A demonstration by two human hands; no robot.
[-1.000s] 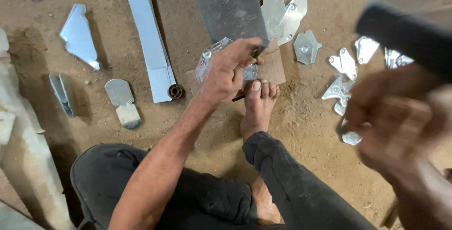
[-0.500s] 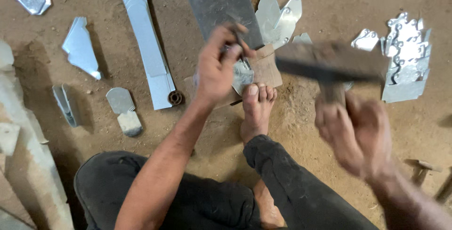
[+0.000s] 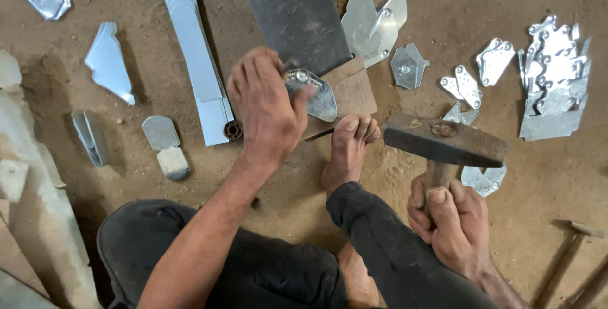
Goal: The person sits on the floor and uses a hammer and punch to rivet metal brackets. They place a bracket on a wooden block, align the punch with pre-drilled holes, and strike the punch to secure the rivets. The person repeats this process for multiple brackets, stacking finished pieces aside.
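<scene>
Head view, looking straight down on a seated person working on an earth floor (image 3: pixel 190 176). Left hand (image 3: pixel 266 103): fingers closed in a pinch on a small galvanized sheet-metal plate (image 3: pixel 320 97), thumb and fingertips meeting at its riveted upper corner; the plate lies flat on a brown wooden block (image 3: pixel 351 90), apparently so that the block backs it as an anvil would. Just below the left fingers, a bare foot (image 3: pixel 348 147) sets its toes against the block's near edge, seemingly to keep it from sliding. Right hand (image 3: pixel 446 217): fingers wrapped tight round the wooden handle of a hammer (image 3: pixel 443 141), whose dark steel head hangs level, to the right of the plate and apart from it, clear of the block. Beyond the left fingers, a dark steel sheet (image 3: pixel 291 11) runs up out of view, the block butted to its lower end. Left of those fingers, a long folded metal strip (image 3: pixel 193 49) ends at a small rusty ring (image 3: pixel 233 130). Beyond the right fingers, loose riveted plates (image 3: pixel 468 84) lie scattered, and a heap of like plates (image 3: pixel 554 84) sits further right, probably kept within arm's reach. A second hammer (image 3: pixel 570 252) rests at the right hand's outer side.
</scene>
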